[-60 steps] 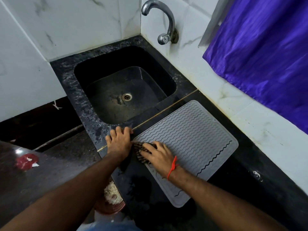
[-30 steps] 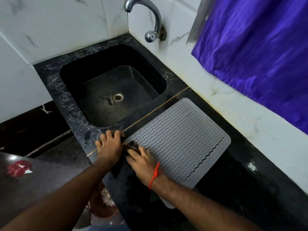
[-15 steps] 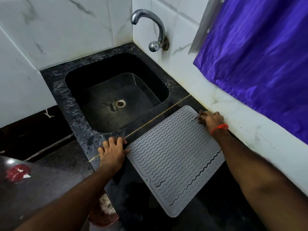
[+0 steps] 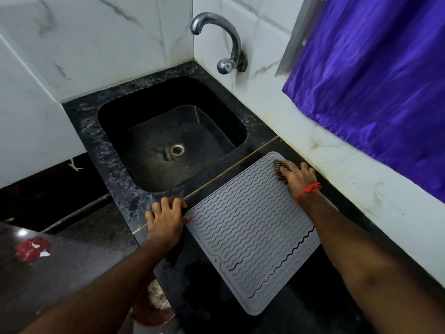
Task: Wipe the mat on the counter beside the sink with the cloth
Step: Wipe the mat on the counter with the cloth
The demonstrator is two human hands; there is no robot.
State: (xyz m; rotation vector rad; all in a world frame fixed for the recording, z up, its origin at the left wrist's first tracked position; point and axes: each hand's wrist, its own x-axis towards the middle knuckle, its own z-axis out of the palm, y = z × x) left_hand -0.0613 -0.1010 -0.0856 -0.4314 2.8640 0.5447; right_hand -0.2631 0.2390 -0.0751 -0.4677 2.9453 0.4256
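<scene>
**Cloth at the mat's far corner, the rest of the mat runs back toward me**

My right hand [image 4: 297, 178] presses the cloth [image 4: 279, 170] flat, fingers spread, at the mat's [image 4: 250, 227] far corner, by the wall and near the sink [image 4: 168, 141]. My left hand [image 4: 166, 219] lies open on the counter [image 4: 115, 189], thumb touching the mat's sink-side front corner, pinning it. The mat's long axis runs from the cloth back toward the counter's front edge. Right hand is nearer the unwiped stretch; I judge the next stroke pulls toward me.
</scene>
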